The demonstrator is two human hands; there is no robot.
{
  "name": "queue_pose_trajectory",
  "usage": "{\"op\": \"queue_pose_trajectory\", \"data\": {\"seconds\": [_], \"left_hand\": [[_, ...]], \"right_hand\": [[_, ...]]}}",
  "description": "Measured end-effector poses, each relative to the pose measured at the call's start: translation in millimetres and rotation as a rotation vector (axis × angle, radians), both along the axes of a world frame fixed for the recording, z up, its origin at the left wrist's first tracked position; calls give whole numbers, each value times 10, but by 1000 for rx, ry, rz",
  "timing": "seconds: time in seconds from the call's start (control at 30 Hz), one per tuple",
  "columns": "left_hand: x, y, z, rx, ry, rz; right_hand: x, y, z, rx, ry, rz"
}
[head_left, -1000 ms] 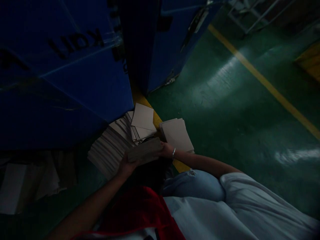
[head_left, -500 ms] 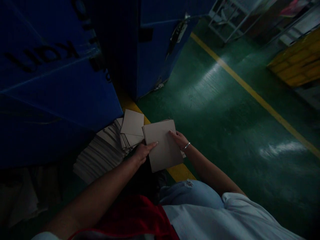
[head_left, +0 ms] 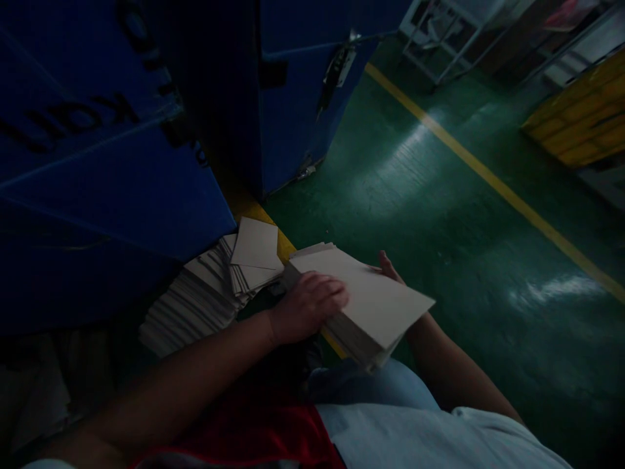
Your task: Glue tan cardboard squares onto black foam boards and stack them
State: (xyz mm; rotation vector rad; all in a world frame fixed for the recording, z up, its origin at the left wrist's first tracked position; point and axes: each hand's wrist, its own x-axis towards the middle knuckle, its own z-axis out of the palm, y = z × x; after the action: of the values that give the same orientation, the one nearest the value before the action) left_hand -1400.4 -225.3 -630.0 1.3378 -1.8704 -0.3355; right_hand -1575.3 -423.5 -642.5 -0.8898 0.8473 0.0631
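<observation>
A thick stack of pale cardboard sheets [head_left: 374, 296] is tilted between my two hands, above my knee. My left hand [head_left: 312, 303] is closed over the stack's near left edge, fingers curled on the top sheet. At the far right side, my right hand [head_left: 390, 268] supports the stack; its thumb sticks up past the edge and most of its fingers are hidden beneath. To the left, a long leaning row of similar cardboard sheets [head_left: 190, 303] lies on the floor. Beside it sits a smaller pile, topped by a loose square sheet [head_left: 254, 243].
Blue cabinets [head_left: 117, 208] with black lettering rise at the left, one with a latch on its door [head_left: 303, 111]. A yellow line [head_left: 469, 163] crosses the green floor [head_left: 439, 228]. A metal rack [head_left: 449, 39] and yellow crates [head_left: 581, 117] stand at the upper right.
The stack has turned and tilted, its near end swinging right so its thick side shows. My left hand has moved right and wrapped over it; my right hand has shifted right and underneath.
</observation>
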Motion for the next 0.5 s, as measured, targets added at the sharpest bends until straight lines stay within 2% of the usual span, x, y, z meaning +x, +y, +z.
{"op": "queue_pose_trajectory", "data": {"seconds": [0.07,0.13,0.23,0.3,0.4,0.5], "left_hand": [[27,-62,-79,-101,-219,-148],[34,-144,-233,-157,-326,-216],[34,-238,-524,-152,-402,-236],[44,-214,-731,-44,-444,-178],[73,49,-1045,223,-473,-73],[108,551,-1298,456,-468,-78]], "right_hand": [[-74,-27,-26,-16,18,75],[-79,-37,-132,-85,70,86],[-8,-45,-421,-223,139,57],[32,-76,-660,-367,178,32],[3,-194,-960,-613,363,109],[-84,-334,-1073,-633,460,251]]}}
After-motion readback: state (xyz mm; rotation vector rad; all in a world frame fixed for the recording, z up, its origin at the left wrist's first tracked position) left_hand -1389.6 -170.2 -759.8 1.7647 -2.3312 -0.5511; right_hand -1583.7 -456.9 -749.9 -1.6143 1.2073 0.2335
